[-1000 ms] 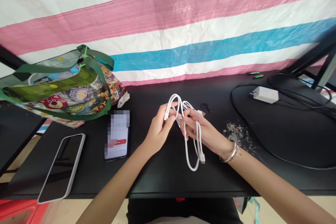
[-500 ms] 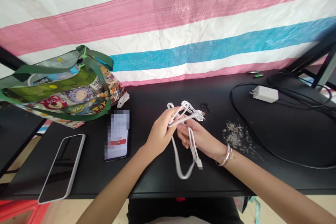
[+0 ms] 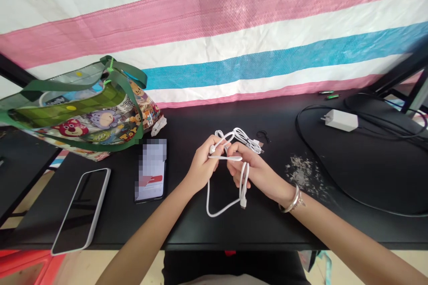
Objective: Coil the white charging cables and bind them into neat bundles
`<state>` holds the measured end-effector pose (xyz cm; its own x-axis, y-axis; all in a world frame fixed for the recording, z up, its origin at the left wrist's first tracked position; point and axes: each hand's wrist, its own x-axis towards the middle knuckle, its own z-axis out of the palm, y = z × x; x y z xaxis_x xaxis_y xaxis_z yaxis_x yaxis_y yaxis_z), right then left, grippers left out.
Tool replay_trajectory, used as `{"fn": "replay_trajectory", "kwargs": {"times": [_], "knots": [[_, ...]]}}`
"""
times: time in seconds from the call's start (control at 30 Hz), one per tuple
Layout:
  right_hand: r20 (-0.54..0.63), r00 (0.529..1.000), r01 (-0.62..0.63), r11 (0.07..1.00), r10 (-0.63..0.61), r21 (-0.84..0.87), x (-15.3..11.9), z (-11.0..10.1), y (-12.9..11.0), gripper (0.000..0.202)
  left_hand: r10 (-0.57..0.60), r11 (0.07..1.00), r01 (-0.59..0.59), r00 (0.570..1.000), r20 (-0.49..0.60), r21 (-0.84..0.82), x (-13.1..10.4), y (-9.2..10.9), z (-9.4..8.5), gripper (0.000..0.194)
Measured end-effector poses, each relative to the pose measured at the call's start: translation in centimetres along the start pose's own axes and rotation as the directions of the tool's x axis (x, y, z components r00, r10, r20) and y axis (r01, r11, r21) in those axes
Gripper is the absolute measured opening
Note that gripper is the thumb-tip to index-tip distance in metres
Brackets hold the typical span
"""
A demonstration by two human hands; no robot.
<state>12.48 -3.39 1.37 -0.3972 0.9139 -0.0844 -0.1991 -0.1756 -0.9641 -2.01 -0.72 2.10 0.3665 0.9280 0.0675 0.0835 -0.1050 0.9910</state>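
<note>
Between my two hands is a white charging cable (image 3: 218,213), partly looped, with one slack bend hanging toward the front edge of the black table. My left hand (image 3: 203,160) is closed on it, fingertips pinching near one plug. My right hand (image 3: 249,164) also grips the cable; a short loop hangs below its fingers and ends in a plug. Just beyond my fingers lies a second white cable (image 3: 246,138), coiled, with its plugs pointing right. Near it sits a small black tie (image 3: 263,135).
At the left stand a printed bag (image 3: 100,120) with green straps, a lit phone (image 3: 151,170) and a white-edged phone (image 3: 81,211). To the right are a white charger (image 3: 341,120), a black cord (image 3: 329,178), pale crumbs (image 3: 306,176) and green-tipped small items (image 3: 332,96).
The hanging loop has swung left and spread wider, and the dangling plug has shifted left. Both hands still hold the cable, with the fingers slightly rearranged.
</note>
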Motion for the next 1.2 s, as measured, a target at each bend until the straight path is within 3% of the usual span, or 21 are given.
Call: {"fn": "replay_trajectory", "kwargs": {"times": [0.13,0.2,0.27,0.37,0.47,0.67,0.83,0.97,1.07,1.13,1.2], "knots": [[-0.002,0.993,0.120,0.983,-0.122,-0.139,-0.3,0.1,0.2,0.024,-0.176,0.955,0.160,0.984,-0.042,-0.249,0.2,0.1,0.3,0.024],[0.039,0.971,0.236,0.932,-0.234,-0.274,-0.5,0.2,0.2,0.013,-0.233,0.922,0.198,0.970,-0.068,-0.334,0.2,0.3,0.3,0.020],[0.119,0.930,0.363,0.827,-0.347,-0.429,-0.7,0.2,0.1,0.003,-0.272,0.883,0.216,0.959,-0.077,-0.417,0.3,0.5,0.4,0.018],[0.278,0.859,0.506,0.623,-0.430,-0.597,-0.7,0.3,0.0,0.014,-0.328,0.809,0.250,0.943,-0.056,-0.532,0.3,0.7,0.4,0.022],[0.387,0.826,0.556,0.486,-0.409,-0.674,-0.7,0.4,0.2,0.021,-0.380,0.743,0.285,0.924,-0.031,-0.605,0.3,0.7,0.5,0.028],[0.425,0.873,0.485,0.323,-0.241,-0.813,-0.7,0.6,0.6,0.037,-0.410,0.704,0.300,0.912,-0.023,-0.644,0.3,0.5,1.0,0.026],[0.417,0.902,0.429,0.119,-0.115,-0.896,-0.6,0.8,0.6,0.032,-0.388,0.709,0.279,0.921,-0.028,-0.647,0.4,0.4,1.1,0.021],[0.430,0.896,0.431,-0.024,-0.107,-0.902,-0.4,1.3,1.1,0.026,-0.408,0.749,0.295,0.911,-0.062,-0.594,0.3,0.4,1.1,0.018],[0.463,0.866,0.464,-0.044,-0.189,-0.885,-0.3,1.3,1.7,0.016,-0.389,0.795,0.298,0.919,-0.066,-0.529,0.2,0.2,1.2,0.017],[0.468,0.835,0.496,0.026,-0.288,-0.868,-0.3,1.2,1.9,0.013,-0.331,0.851,0.266,0.941,-0.068,-0.452,0.0,0.1,1.2,0.016],[0.426,0.805,0.524,0.158,-0.412,-0.837,-0.4,1.0,1.7,0.014,-0.266,0.908,0.222,0.961,-0.078,-0.356,0.0,0.0,1.1,0.016]]}}
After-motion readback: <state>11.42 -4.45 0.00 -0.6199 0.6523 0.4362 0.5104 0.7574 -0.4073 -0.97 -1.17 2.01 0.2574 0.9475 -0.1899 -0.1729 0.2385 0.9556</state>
